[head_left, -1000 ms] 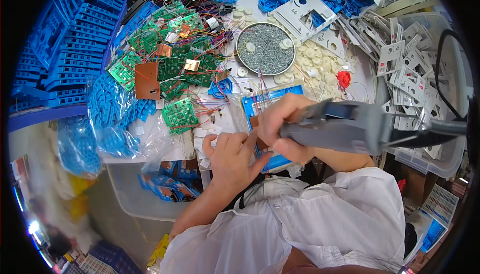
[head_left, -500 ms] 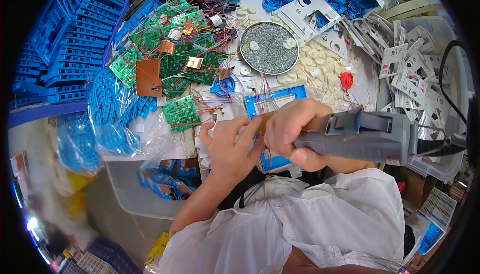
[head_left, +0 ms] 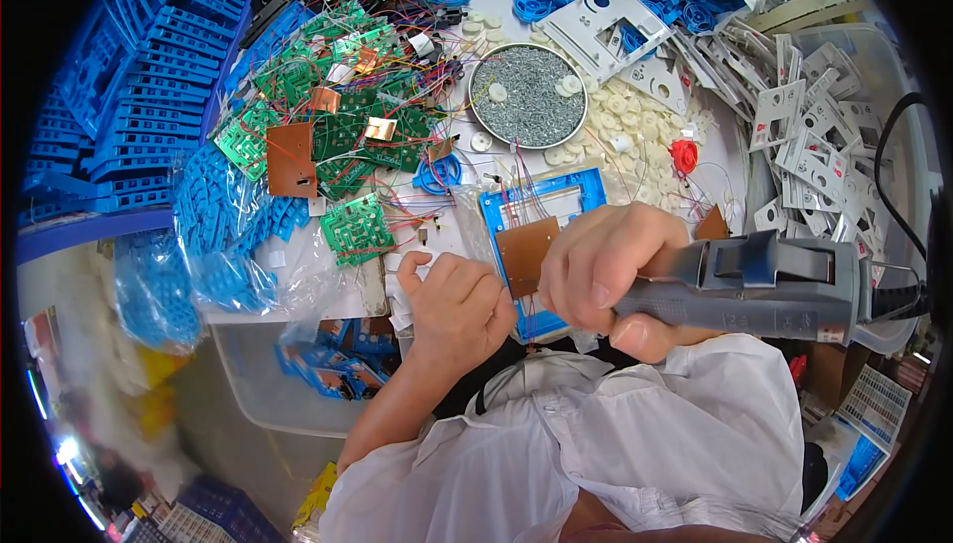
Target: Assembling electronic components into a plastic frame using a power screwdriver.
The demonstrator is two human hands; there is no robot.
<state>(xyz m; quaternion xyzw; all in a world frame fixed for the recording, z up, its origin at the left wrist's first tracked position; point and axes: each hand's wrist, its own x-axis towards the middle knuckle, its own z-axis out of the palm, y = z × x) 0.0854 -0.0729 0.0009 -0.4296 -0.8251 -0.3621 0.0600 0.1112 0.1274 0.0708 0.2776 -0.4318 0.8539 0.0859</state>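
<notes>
A grey electric screwdriver [head_left: 759, 285] lies in the grip of my right hand [head_left: 615, 270], its body pointing right and its tip hidden behind the fingers. Under that hand, a brown circuit board [head_left: 526, 253] rests in a blue plastic frame [head_left: 586, 183] with thin wires at its far side. My left hand [head_left: 459, 310] is at the frame's near left edge, fingers curled in; anything inside them is hidden. A round tin of small metal screws [head_left: 526, 106] stands beyond the frame, with a few white discs on top.
Green circuit boards with tangled wires [head_left: 347, 136] are heaped left of the frame. White plastic discs [head_left: 630, 121] and a red part [head_left: 683, 156] lie to the right. Blue plastic parts [head_left: 129, 96] fill the far left; a clear bin of white panels [head_left: 819, 146] stands right.
My left fingers have curled and drawn back from the brown board, leaving more of it visible. My right hand and the screwdriver have shifted slightly right.
</notes>
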